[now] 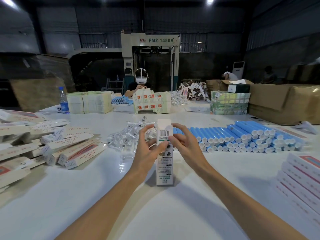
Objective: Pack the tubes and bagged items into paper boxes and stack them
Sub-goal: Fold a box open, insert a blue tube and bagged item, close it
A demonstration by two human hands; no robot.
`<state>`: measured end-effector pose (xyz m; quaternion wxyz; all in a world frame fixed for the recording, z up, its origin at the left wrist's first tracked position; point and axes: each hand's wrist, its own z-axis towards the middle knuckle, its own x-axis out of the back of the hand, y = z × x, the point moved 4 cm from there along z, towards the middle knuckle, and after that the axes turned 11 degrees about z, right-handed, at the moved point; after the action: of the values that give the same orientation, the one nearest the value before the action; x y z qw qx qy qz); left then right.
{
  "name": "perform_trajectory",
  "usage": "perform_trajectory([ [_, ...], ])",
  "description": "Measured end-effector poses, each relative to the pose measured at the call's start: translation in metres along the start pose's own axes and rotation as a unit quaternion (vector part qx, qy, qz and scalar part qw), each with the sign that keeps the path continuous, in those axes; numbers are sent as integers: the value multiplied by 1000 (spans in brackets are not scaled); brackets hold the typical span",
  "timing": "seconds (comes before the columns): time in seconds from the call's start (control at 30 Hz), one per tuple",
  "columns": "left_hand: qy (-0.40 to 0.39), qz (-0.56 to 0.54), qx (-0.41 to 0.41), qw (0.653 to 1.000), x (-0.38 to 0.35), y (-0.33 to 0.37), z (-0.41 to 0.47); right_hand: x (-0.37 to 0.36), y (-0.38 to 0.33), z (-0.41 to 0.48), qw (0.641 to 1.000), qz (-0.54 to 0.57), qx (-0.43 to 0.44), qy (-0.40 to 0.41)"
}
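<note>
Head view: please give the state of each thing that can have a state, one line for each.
paper box, upright, top flap open
left hand, grips the paper box
right hand, grips the paper box
blue tubes, lying stacked in rows
bagged items, in a loose heap
boxes on the left, lying heaped
water bottle, upright, capped

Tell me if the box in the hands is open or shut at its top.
Open: the top flap of the paper box stands straight up above the barcode, untucked. The left hand and right hand hold it.
</note>
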<state>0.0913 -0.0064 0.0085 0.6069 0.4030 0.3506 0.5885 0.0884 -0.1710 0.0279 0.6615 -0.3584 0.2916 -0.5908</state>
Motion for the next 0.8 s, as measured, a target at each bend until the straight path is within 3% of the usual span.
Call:
perform_trajectory([
  [0.13, -20, 48, -53, 997, 2, 7, 0, 1, 0, -2, 1000, -16, 16, -12],
  [0.5, -36, 115, -97, 988, 2, 13, 3, 0, -6, 0, 998, -32, 7, -53],
  [0.67, -57, 101, -93, 989, -1, 16, -2, 8, -16, 4, 999, 18, 18, 39],
  [0.8, -87, 80, -77, 990, -10, 15, -6, 24, -20, 6, 999, 35, -8, 36],
])
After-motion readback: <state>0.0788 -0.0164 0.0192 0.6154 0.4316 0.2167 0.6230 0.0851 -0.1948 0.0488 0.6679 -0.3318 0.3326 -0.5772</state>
